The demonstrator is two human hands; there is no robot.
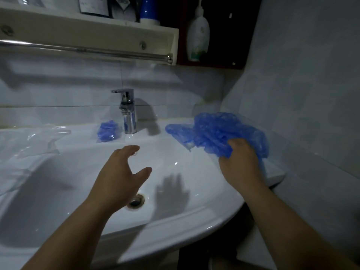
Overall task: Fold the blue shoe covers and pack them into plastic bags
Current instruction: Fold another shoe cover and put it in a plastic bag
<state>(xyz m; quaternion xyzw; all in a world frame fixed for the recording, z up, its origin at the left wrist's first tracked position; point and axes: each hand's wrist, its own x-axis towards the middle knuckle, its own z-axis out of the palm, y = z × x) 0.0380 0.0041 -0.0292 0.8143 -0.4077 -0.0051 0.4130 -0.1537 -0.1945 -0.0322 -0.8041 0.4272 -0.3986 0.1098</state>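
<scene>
Landmark: the faucet point(127, 112) at the back of the white sink point(175, 227). Right of the faucet, a loose pile of blue shoe covers point(216, 131) lies on the sink rim. The right hand point(240, 162) grips the pile's near edge, fingers closed into the film. The left hand point(118, 176) hovers over the basin in front of the faucet, fingers spread, holding nothing. Just left of the faucet lies a packed bag point(108, 131) of blue covers; farther left, clear plastic bags point(33, 141).
</scene>
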